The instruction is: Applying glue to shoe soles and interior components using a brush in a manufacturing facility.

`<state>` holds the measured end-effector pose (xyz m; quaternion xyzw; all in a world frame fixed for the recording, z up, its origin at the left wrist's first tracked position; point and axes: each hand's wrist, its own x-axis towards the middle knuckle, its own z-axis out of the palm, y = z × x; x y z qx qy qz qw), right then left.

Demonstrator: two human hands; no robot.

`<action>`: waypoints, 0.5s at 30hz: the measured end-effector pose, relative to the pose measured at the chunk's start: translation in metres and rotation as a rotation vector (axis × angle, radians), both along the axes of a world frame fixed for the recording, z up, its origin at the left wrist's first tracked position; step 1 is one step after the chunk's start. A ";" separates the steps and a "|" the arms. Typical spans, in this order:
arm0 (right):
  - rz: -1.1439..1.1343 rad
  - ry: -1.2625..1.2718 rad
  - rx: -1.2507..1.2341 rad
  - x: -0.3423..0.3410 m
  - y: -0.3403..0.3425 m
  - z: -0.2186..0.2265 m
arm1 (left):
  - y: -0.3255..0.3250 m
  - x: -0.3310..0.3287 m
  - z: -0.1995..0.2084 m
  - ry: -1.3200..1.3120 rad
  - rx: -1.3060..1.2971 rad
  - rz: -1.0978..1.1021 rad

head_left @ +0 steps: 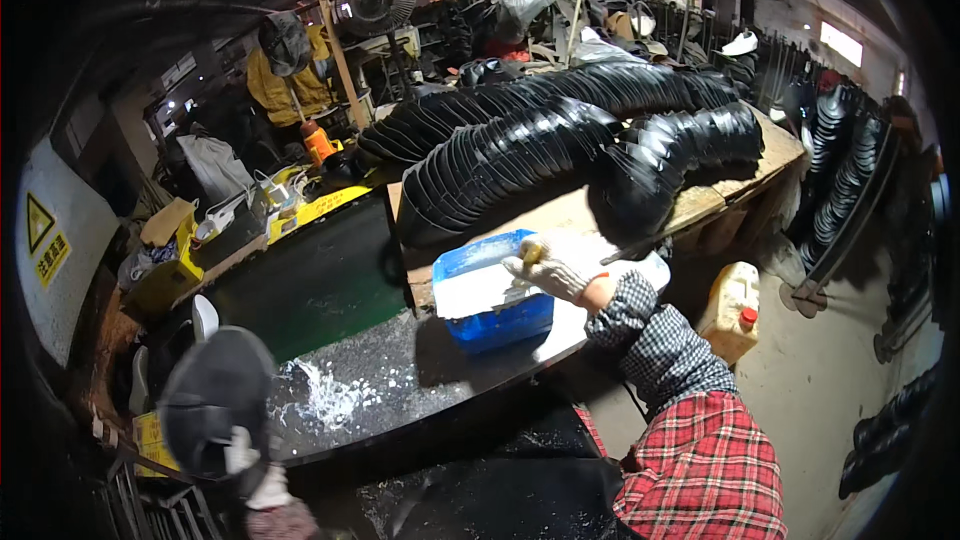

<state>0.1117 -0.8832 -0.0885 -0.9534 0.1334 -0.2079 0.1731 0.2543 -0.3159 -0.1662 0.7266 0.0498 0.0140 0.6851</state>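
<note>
My left hand [243, 455], in a white glove and smeared by motion, grips a black shoe-like piece [212, 395] at the lower left, held up beside the bench. My right hand [552, 265], in a pale knitted glove, is closed above the right side of a blue plastic bin [487, 332]. A small yellow-brown end shows at its fingers; I cannot make out what it belongs to. White liquid [480, 292] fills much of the bin, which stands on the dark worktop [400, 380].
Long nested rows of shiny black pieces [500, 165] lie on a wooden table [700, 202] behind the bin. White splashes [335, 395] mark the worktop. A dark green belt [300, 290] runs at left. A jug with a red cap [732, 310] stands at right. A fan [378, 0] rises behind.
</note>
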 end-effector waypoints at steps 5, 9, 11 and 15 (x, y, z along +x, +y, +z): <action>0.113 -0.517 0.131 -0.027 0.011 0.005 | -0.028 -0.046 -0.051 -0.077 -0.157 -0.292; 0.152 -0.490 -0.159 -0.053 0.012 -0.003 | -0.016 -0.064 -0.080 -0.288 0.098 -0.243; 0.091 -0.534 0.255 -0.060 0.035 0.006 | -0.052 -0.091 -0.035 0.027 -0.256 -0.113; 0.062 -0.416 0.274 -0.068 0.054 0.009 | -0.035 -0.068 -0.058 0.046 -0.160 -0.204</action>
